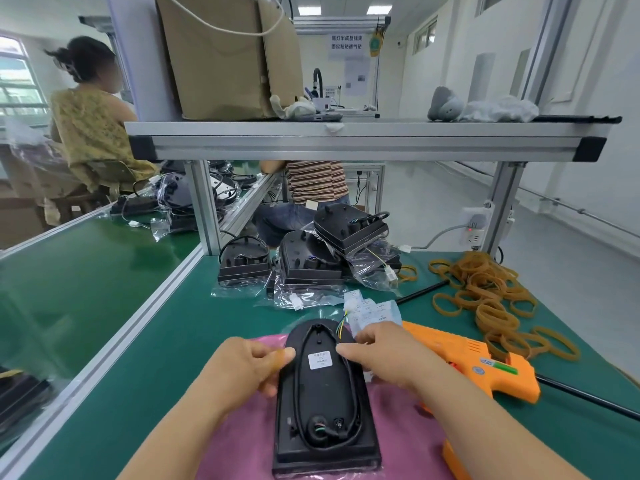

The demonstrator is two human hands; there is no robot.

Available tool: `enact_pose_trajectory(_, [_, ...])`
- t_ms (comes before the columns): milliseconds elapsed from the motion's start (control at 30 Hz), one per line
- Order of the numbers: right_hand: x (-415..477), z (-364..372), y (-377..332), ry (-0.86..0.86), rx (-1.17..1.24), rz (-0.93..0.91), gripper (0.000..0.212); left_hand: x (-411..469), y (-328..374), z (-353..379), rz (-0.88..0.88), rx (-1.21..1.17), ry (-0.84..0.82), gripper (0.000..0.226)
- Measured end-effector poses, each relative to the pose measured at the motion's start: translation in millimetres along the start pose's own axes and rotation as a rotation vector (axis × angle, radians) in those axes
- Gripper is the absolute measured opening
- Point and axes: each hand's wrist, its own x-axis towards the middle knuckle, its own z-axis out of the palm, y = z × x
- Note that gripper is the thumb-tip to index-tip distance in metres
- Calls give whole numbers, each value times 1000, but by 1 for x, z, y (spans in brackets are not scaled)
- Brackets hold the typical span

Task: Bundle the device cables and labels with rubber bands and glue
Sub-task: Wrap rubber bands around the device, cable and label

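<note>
Device (pixel 325 393) lies on pink cloth (pixel 398 427) before you, your left hand (pixel 239 365) pinching a band (pixel 278 356) at its left edge, right hand (pixel 381 355) pinching its cable (pixel 297 386) opposite, glue gun (pixel 478 362) just beyond, open mat (pixel 156 341) left.

Black device (pixel 325 403) lying back-up, its rounded end pointing away. A black cable (pixel 354 386) is looped in an oval on its back, with coloured wires leaving at the far end; a white label (pixel 320 361) sits inside the loop. One tan rubber band (pixel 277 356) is pinched in the left hand (pixel 242 368) at the device's left edge. Spare rubber bands (pixel 491 299) heaped far right; orange glue gun (pixel 485 365) on its side, right of the device.
</note>
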Motion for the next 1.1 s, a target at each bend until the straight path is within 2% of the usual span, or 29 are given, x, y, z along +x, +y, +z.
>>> enact_pose_trajectory(67, [-14,-7,-5,71,34,-58,34,-12,5,-1,70,-47,95,24])
enact_pose_trajectory(100, [-21,-10,-7,108,70,-78,45,-18,9,-2,99,-97,155,13])
enact_pose_trajectory(233, [-39,-19,-14,185,223,-119,99,-37,22,-4,177,-223,284,31])
enact_pose_trajectory(333, [-43,-29,-17,117,314,-141,115,-44,23,-5,208,-276,291,31])
enact_pose_trajectory(433, [-48,-35,-20,26,285,-173,102,-45,18,-4,246,-281,286,37])
enact_pose_trajectory(533, [-52,-37,-26,50,181,-232,81,-45,13,-6,243,-267,287,39])
enact_pose_trajectory(600, [-54,-36,-30,65,182,-304,74,-44,11,-8,240,-268,280,40])
enact_pose_trajectory(733, [-53,-24,-38,-58,228,-401,66,-43,6,-18,237,-260,219,38])
enact_pose_trajectory(800, [-53,-18,-39,-57,243,-446,60,-40,3,-29,252,-242,177,50])
enact_pose_trajectory(867, [-52,-15,-40,-17,231,-486,55,-34,-1,-43,276,-166,96,69])
enact_pose_trajectory(933, [-52,-15,-40,-29,250,-515,57,-28,-2,-58,286,-92,-60,78])
enact_pose_trajectory(1000, [-53,-17,-40,-52,238,-543,62,-23,3,-67,293,-87,-216,76])
enact_pose_trajectory(1100, [-53,-19,-44,-38,154,-561,56,-16,17,-67,335,-129,-354,77])
